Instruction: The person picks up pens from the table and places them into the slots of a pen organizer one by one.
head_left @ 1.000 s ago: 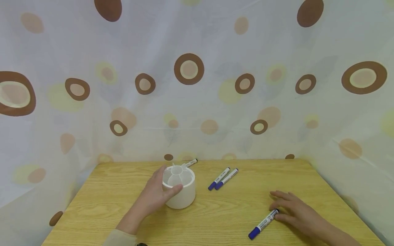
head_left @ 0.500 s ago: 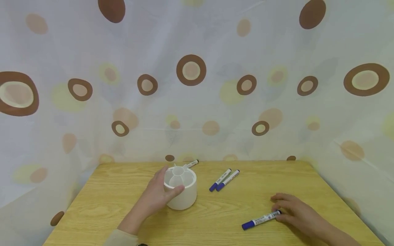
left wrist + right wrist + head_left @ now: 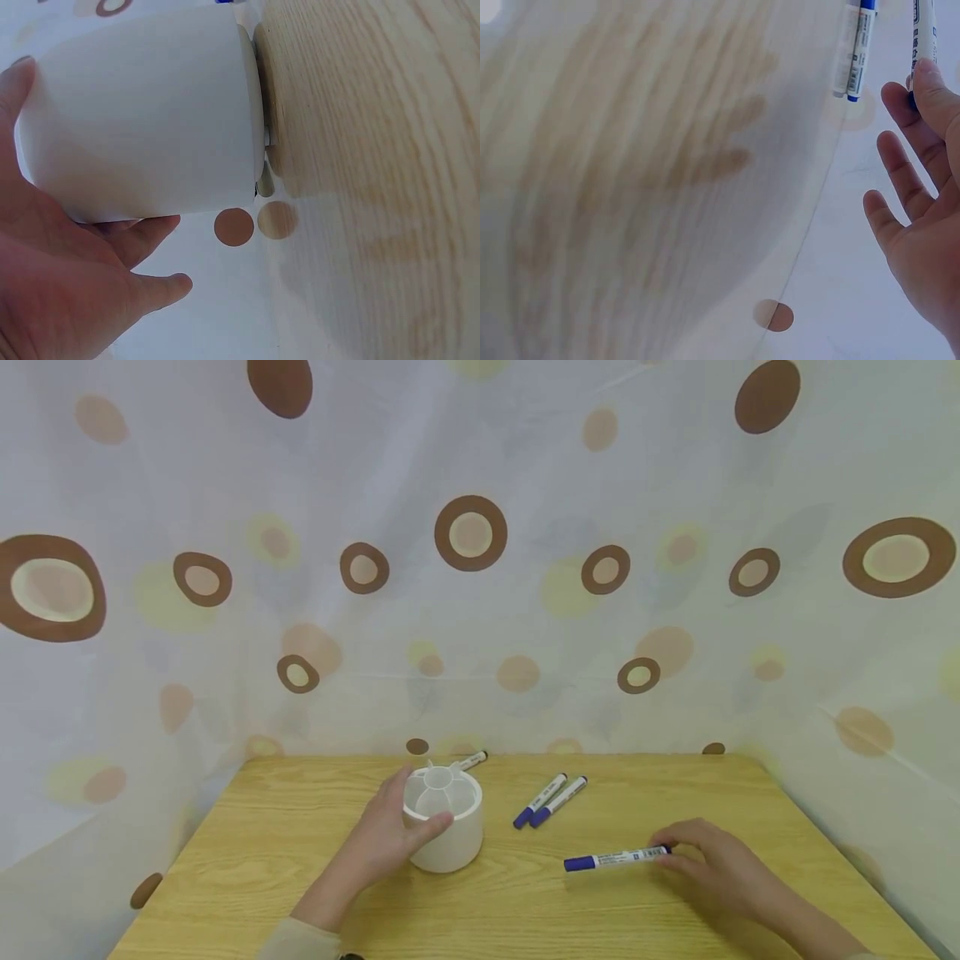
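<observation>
My left hand (image 3: 382, 831) holds a white round pen holder (image 3: 456, 843) with divided compartments, which stands upright on the table. Its thumb lies over the near rim and its fingers go round the left side. In the left wrist view the thumb and fingers touch the holder's smooth wall (image 3: 142, 112). My right hand (image 3: 712, 864) pinches a whiteboard marker (image 3: 618, 858) by its dark end between thumb and forefinger. The marker lies nearly level above the table, blue cap to the left. The right wrist view has the other fingers of the right hand (image 3: 930, 225) spread loosely.
Two more blue-capped markers (image 3: 540, 802) lie side by side on the wooden table (image 3: 480, 927), right of the holder. Behind the holder another marker (image 3: 476, 760) shows in part. A dotted curtain (image 3: 510, 610) surrounds the back and sides.
The right hand has taken the marker by its end, raised it off the table and swung its blue cap leftward. The left hand and pen holder stay in place; the view shifts slightly.
</observation>
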The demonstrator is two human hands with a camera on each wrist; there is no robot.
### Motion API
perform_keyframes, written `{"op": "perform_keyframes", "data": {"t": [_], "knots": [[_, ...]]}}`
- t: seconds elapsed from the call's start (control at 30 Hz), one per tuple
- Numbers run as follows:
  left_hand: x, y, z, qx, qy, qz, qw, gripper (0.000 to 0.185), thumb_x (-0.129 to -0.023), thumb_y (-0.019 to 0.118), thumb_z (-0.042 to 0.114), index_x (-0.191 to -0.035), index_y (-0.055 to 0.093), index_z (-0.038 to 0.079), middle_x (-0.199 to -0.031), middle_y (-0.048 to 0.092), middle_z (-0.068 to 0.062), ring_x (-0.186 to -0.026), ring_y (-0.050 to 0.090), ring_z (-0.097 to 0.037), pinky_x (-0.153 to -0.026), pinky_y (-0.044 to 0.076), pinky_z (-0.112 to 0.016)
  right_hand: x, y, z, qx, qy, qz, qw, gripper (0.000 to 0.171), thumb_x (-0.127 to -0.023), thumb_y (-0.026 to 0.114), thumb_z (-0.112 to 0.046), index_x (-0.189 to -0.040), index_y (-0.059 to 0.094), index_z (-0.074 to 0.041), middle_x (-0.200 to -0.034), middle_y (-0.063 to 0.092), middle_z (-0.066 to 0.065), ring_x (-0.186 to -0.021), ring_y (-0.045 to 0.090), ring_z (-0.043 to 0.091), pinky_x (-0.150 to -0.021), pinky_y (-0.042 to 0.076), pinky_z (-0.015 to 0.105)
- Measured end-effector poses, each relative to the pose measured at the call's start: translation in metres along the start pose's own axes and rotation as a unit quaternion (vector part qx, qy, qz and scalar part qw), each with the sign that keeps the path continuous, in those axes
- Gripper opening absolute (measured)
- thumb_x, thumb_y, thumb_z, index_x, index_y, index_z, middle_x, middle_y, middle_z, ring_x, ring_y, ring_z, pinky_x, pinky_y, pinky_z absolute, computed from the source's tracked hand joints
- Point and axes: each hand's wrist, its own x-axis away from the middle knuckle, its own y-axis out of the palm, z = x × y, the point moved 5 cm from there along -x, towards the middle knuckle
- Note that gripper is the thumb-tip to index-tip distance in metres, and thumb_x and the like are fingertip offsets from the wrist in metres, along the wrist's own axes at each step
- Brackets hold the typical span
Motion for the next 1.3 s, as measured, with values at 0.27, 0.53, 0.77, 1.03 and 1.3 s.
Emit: {"op": "perform_keyframes", "data": {"t": [0.27, 0.53, 0.77, 1.03, 1.3], "knots": [[0.0, 0.0, -0.002, 0.006, 0.0, 0.001, 1.0, 0.109, -0.098, 0.078, 0.062, -0.17, 0.028, -0.002, -0.169, 0.04, -0.028, -0.153, 0.043, -0.05, -0.122, 0.037, -0.072, -0.018, 0.005, -0.01, -0.019, 0.053, -0.004, 0.998, 0.015, -0.098, 0.085, -0.026, -0.113, 0.081, -0.028, -0.113, 0.074, -0.016, -0.109, 0.066, 0.013, -0.093, 0.06, 0.047], [0.0, 0.001, -0.002, 0.006, -0.001, 0.001, 1.0, 0.11, -0.098, 0.078, 0.062, -0.171, 0.028, -0.002, -0.17, 0.039, -0.028, -0.153, 0.043, -0.05, -0.122, 0.037, -0.072, -0.034, 0.006, -0.024, -0.064, 0.068, 0.023, 0.995, 0.015, -0.103, 0.081, -0.024, -0.118, 0.08, -0.022, -0.115, 0.074, -0.011, -0.116, 0.067, 0.027, -0.098, 0.057, 0.06], [0.002, 0.001, 0.0, 0.02, -0.01, 0.002, 0.9997, 0.111, -0.097, 0.08, 0.061, -0.172, 0.026, -0.001, -0.169, 0.04, -0.028, -0.153, 0.043, -0.05, -0.121, 0.036, -0.073, -0.048, 0.005, -0.035, -0.084, 0.076, 0.047, 0.992, 0.017, -0.106, 0.077, -0.026, -0.122, 0.078, -0.021, -0.121, 0.074, -0.003, -0.125, 0.065, 0.033, -0.104, 0.052, 0.066], [0.003, 0.003, -0.004, 0.052, -0.025, -0.007, 0.9983, 0.115, -0.096, 0.081, 0.06, -0.173, 0.02, 0.001, -0.172, 0.034, -0.028, -0.154, 0.041, -0.051, -0.122, 0.034, -0.074, -0.061, 0.012, -0.048, -0.122, 0.103, 0.056, 0.986, 0.029, -0.108, 0.074, -0.026, -0.132, 0.076, -0.009, -0.134, 0.073, 0.011, -0.132, 0.062, 0.041, -0.109, 0.048, 0.071], [0.002, 0.001, -0.003, 0.058, -0.032, -0.006, 0.9978, 0.115, -0.096, 0.081, 0.06, -0.173, 0.021, 0.0, -0.172, 0.034, -0.029, -0.153, 0.042, -0.051, -0.122, 0.034, -0.073, -0.075, 0.012, -0.06, -0.156, 0.105, 0.067, 0.98, 0.033, -0.112, 0.068, -0.035, -0.135, 0.073, -0.012, -0.139, 0.07, 0.013, -0.139, 0.058, 0.046, -0.113, 0.044, 0.074]]}}
